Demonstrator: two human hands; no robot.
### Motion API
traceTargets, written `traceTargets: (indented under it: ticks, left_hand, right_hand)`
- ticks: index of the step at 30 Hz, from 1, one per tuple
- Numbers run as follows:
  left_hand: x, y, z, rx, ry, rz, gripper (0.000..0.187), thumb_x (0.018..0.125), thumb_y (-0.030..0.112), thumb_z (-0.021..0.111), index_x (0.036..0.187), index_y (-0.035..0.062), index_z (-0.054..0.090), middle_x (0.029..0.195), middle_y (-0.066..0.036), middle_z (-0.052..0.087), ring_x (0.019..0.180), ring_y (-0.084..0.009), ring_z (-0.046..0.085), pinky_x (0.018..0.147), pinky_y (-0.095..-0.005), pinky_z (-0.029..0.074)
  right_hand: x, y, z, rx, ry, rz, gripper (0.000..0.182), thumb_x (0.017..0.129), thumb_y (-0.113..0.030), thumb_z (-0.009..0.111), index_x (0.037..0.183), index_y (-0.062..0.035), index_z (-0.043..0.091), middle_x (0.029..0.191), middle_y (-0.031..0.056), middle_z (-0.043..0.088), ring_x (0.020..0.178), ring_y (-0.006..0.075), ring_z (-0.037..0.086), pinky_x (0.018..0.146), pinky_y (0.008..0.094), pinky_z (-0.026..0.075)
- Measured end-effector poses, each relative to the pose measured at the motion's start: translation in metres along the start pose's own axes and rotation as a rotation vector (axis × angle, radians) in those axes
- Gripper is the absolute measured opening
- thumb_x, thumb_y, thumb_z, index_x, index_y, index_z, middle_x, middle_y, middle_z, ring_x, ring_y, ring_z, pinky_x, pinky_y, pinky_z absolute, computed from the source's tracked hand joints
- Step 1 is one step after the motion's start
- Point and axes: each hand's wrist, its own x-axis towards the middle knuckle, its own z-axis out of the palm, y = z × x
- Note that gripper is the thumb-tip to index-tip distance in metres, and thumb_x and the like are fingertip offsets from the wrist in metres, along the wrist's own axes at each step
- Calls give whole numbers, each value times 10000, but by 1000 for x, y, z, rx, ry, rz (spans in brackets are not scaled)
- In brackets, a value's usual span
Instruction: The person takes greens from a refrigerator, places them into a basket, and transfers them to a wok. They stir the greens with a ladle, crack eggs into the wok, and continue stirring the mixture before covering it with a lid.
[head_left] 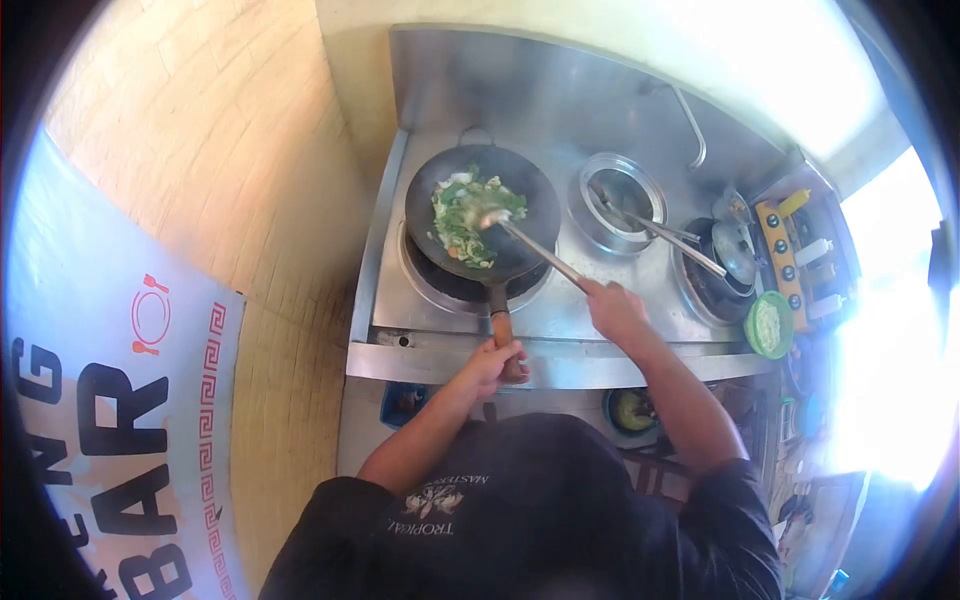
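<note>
Two hands [491, 366] at wok [532, 190], pot [598, 232] beside, apparently ladles [690, 250] across it.

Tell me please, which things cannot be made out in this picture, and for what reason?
All in the head view:
- Any flame under the wok: hidden by the wok.
- Tip of the long utensil in the right hand: blurred.
- Left part of the banner's lettering: cut off by the dark picture edge.
- Any labels on the white bottles: too small.
</note>
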Motion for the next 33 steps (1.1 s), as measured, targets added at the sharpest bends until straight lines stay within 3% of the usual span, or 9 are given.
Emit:
traceTargets:
  ticks: [5, 7, 10, 18, 24, 26, 27, 29, 33]
  left_hand:
    - [0, -2, -6, 29, 35, -26, 323, 896, 219, 593, 1103, 58, 405, 987, -110, 545, 846, -286, 617, 700, -464, 561]
    - [-1, -2, -3, 29, 28, -22, 303, 907, 217, 572, 1106, 56, 408, 1004, -124, 546, 857, -292, 612, 714, -475, 559]
    - [-3, -3, -6, 25, 26, -27, 285, 920, 216, 548, 1114, 59, 411, 1024, -139, 547, 872, -300, 607, 732, -487, 556]
    - [-3, -1, -5, 57, 7, -36, 294, 918, 212, 547, 1131, 69, 404, 1023, -137, 548, 877, -304, 606, 736, -494, 552]
    - [-4, -2, -19, 116, 15, -52, 368, 887, 208, 604, 1166, 55, 420, 1052, -125, 549, 941, -261, 591, 800, -453, 522]
    - [5, -11, -25, 378, 204, 236, 483, 878, 203, 613, 1267, 20, 392, 1132, -133, 530, 1027, -236, 548, 869, -369, 473]
    - [4, -11, -23, 375, 203, 232, 483, 878, 203, 613, 1267, 20, 392, 1132, -133, 530, 1027, -236, 548, 869, -369, 473]
    - [-2, -5, -20, 599, 356, 558, 573, 868, 193, 616, 1337, 0, 349, 1196, -142, 501, 1074, -219, 511, 894, -312, 434]
    - [-7, 6, 3, 696, 370, 697, 548, 850, 185, 628, 1305, -14, 396, 1200, -146, 492, 1056, -222, 520, 878, -335, 447]
  right_hand:
    - [1, 5, -31, 232, 139, 27, 311, 879, -189, 501, 1176, -177, 591, 956, 199, 623, 861, 368, 610, 780, 454, 482]
    - [-20, 24, -51, 253, 258, -133, 331, 869, -183, 511, 1193, -173, 579, 937, 194, 630, 847, 368, 611, 787, 455, 476]
    - [-61, 19, -89, 313, 111, -34, 313, 838, -126, 542, 1143, -105, 610, 911, 183, 647, 882, 350, 609, 776, 438, 465]
    - [-55, 0, -13, 140, -83, -65, 345, 876, -177, 478, 1215, -196, 535, 909, 193, 627, 854, 377, 606, 749, 478, 480]
    - [-16, -9, -2, 287, 38, -21, 348, 897, -214, 477, 1244, -213, 506, 904, 190, 619, 867, 384, 602, 742, 475, 484]
    - [-37, 6, -18, 407, 195, 6, 372, 894, -205, 494, 1265, -181, 497, 902, 200, 631, 858, 383, 613, 748, 458, 487]
    - [-47, 15, -22, 405, 191, 8, 372, 894, -205, 494, 1265, -181, 497, 902, 200, 631, 858, 383, 613, 748, 458, 487]
    - [-65, 28, -24, 615, 283, -55, 390, 891, -179, 500, 1277, -129, 484, 887, 217, 641, 830, 382, 625, 744, 451, 488]
    - [-63, 43, 11, 695, 125, 91, 396, 882, -161, 514, 1270, -89, 480, 882, 225, 644, 806, 377, 634, 730, 445, 492]
